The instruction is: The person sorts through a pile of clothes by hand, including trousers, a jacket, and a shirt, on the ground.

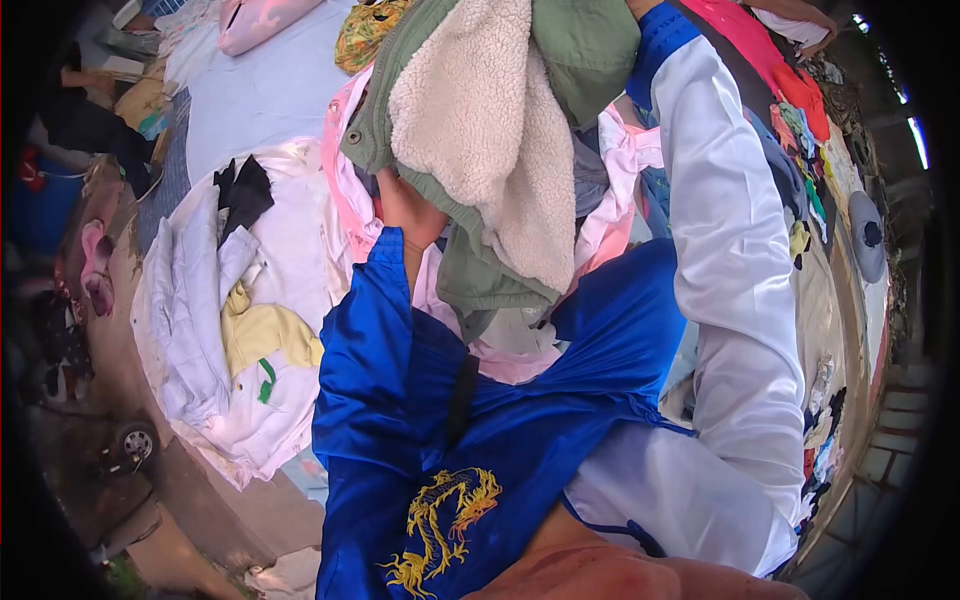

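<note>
A green jacket (590,60) with cream fleece lining (470,110) hangs spread open in front of me, its lining facing up. My left hand (408,212), below a blue satin sleeve, grips the jacket's left edge from beneath; its fingers are partly hidden by the cloth. At the top edge of the view, only a sliver of my right hand (640,7) shows past the blue cuff of a white sleeve, beside the jacket's far right part. That hand's fingers are out of sight. Pink and white garments (610,215) lie under the jacket.
To the left, a pale cloth (290,425) bears white clothing (195,310), a yellow garment (265,335) and a black piece (243,195). Several colourful clothes and a grey hat (867,237) lie to the right. Another person's dark-clothed leg (100,130) is at upper left.
</note>
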{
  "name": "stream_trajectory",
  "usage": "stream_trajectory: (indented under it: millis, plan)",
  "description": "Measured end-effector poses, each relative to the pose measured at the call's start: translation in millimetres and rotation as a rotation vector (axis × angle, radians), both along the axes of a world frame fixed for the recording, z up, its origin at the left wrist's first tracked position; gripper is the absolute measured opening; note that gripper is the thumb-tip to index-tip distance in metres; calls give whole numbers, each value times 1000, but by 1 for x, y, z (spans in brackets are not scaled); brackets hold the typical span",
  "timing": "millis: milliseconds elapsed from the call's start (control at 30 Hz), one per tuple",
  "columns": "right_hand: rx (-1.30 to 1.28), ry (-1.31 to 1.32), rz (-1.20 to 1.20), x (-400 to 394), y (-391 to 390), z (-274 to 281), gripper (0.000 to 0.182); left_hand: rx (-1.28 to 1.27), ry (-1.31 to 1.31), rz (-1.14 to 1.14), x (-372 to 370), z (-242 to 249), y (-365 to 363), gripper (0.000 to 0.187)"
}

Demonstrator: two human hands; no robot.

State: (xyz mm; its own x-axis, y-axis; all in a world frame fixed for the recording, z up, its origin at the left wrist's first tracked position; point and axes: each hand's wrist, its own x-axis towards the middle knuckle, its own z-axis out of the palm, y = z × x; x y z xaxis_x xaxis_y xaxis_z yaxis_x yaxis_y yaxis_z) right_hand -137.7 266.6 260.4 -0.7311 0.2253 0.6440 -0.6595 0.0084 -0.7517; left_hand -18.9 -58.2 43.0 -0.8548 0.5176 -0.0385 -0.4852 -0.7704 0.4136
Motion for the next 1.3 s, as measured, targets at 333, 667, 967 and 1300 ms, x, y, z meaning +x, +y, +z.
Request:
stream_trajectory:
  millis: [333,667,967,1300]
  plan:
    - [-115,-1165,-657,107,-11,-458,68,-875,-172,-31,-85,-168,35,82]
    - [-715,-1577,67,257,-139,-537,40,-660,-498,27,-118,-219,57,75]
    - [-562,-1712,-150,199,-91,-547,10,-588,-346,344,-179,-180,34,40]
    - [144,-388,-569,-8,35,-97,31,-493,49,611,-276,109,-62,24]
